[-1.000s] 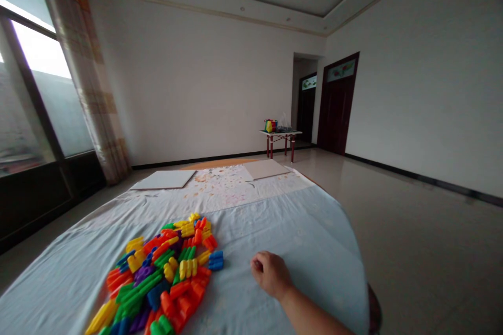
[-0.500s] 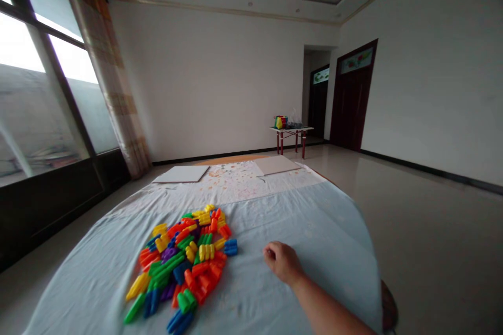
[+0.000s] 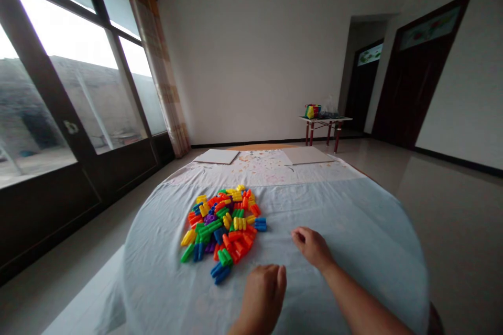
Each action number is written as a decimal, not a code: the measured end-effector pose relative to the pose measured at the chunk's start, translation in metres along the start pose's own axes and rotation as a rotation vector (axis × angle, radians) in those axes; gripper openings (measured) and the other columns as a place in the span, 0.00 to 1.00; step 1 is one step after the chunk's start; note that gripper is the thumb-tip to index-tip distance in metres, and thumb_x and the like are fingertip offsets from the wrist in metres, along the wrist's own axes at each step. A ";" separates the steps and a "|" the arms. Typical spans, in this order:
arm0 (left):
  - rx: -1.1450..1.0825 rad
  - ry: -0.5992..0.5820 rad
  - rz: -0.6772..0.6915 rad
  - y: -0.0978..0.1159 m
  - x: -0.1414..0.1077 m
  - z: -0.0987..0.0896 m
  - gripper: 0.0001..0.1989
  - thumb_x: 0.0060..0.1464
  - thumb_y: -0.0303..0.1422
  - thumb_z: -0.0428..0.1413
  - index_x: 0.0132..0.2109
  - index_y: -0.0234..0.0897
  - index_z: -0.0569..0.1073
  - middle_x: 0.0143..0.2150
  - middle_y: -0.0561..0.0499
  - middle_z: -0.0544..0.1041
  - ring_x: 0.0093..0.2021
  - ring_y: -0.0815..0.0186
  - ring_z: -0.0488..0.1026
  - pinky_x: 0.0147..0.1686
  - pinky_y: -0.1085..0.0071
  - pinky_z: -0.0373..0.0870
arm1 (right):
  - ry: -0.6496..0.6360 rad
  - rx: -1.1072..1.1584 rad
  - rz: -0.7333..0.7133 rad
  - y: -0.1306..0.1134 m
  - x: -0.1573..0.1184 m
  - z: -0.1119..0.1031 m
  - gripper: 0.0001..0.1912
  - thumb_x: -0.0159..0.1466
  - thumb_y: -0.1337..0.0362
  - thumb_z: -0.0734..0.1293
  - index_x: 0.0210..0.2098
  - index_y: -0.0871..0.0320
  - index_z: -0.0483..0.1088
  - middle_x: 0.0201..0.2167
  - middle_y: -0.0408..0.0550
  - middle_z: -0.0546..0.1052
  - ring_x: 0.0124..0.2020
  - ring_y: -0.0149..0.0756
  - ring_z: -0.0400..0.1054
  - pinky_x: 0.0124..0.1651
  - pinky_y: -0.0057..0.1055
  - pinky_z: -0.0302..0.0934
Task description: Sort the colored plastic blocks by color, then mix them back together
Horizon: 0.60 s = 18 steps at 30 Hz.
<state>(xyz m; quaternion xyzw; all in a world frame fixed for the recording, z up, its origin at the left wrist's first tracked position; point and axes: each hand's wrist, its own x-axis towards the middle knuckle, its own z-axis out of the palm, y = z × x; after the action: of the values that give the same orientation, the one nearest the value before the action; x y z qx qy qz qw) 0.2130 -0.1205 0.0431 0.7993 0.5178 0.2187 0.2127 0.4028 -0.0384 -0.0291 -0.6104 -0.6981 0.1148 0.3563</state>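
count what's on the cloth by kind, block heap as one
flat boards: 2
heap of plastic blocks: 1
total: 3

Here's the round table point(image 3: 353, 230) under its cloth, plastic building blocks point(image 3: 222, 230) heaped mid-cloth, the right hand point(image 3: 312, 247) just right of them, the left hand point(image 3: 261, 296) just in front! At the far end, two boards point(image 3: 216, 156) lie side by side; beyond, a side table point(image 3: 325, 120) stands, windows point(image 3: 78, 89) off left!
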 end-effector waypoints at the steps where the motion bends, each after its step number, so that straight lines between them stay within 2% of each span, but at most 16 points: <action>1: 0.074 -0.017 0.021 -0.006 0.004 0.002 0.24 0.60 0.39 0.35 0.26 0.38 0.69 0.26 0.49 0.73 0.29 0.67 0.69 0.33 0.70 0.61 | -0.005 -0.004 0.000 0.000 0.000 0.000 0.14 0.61 0.61 0.57 0.30 0.57 0.72 0.29 0.49 0.77 0.31 0.35 0.70 0.38 0.27 0.59; 6: 0.220 -0.046 0.124 -0.030 0.019 0.010 0.17 0.59 0.35 0.39 0.31 0.38 0.70 0.32 0.49 0.73 0.34 0.68 0.70 0.33 0.74 0.61 | -0.019 -0.011 0.012 0.003 0.000 0.000 0.15 0.62 0.59 0.56 0.30 0.57 0.72 0.29 0.49 0.77 0.31 0.36 0.70 0.38 0.28 0.60; 11: 0.256 -0.024 0.139 -0.040 0.021 0.021 0.16 0.59 0.33 0.40 0.33 0.39 0.71 0.35 0.49 0.73 0.34 0.68 0.70 0.32 0.74 0.63 | -0.037 0.062 0.009 -0.003 0.000 0.003 0.14 0.61 0.60 0.57 0.34 0.57 0.73 0.32 0.50 0.77 0.32 0.36 0.70 0.38 0.29 0.61; 13: 0.276 -0.037 0.127 -0.040 0.021 0.024 0.15 0.58 0.32 0.40 0.34 0.39 0.71 0.34 0.49 0.73 0.33 0.67 0.71 0.32 0.73 0.64 | -0.069 0.116 -0.026 -0.018 0.002 0.005 0.13 0.60 0.61 0.59 0.37 0.58 0.73 0.31 0.50 0.76 0.31 0.35 0.69 0.37 0.28 0.61; 16: 0.272 -0.064 0.111 -0.041 0.021 0.027 0.15 0.55 0.31 0.42 0.34 0.38 0.73 0.34 0.46 0.75 0.34 0.63 0.72 0.34 0.69 0.67 | -0.181 0.147 -0.119 -0.053 0.012 0.013 0.13 0.58 0.62 0.62 0.41 0.58 0.72 0.32 0.47 0.75 0.30 0.32 0.68 0.37 0.27 0.61; 18: 0.251 -0.082 0.098 -0.042 0.021 0.028 0.14 0.53 0.30 0.44 0.34 0.38 0.74 0.33 0.45 0.76 0.34 0.61 0.73 0.36 0.66 0.68 | -0.259 0.117 -0.151 -0.081 0.020 0.022 0.19 0.55 0.60 0.65 0.45 0.57 0.70 0.37 0.48 0.74 0.32 0.33 0.68 0.39 0.28 0.61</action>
<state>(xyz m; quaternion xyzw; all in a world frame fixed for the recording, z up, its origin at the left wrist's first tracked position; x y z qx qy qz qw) 0.2055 -0.0888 -0.0008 0.8523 0.4921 0.1296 0.1213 0.3265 -0.0320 0.0100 -0.5144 -0.7742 0.2059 0.3060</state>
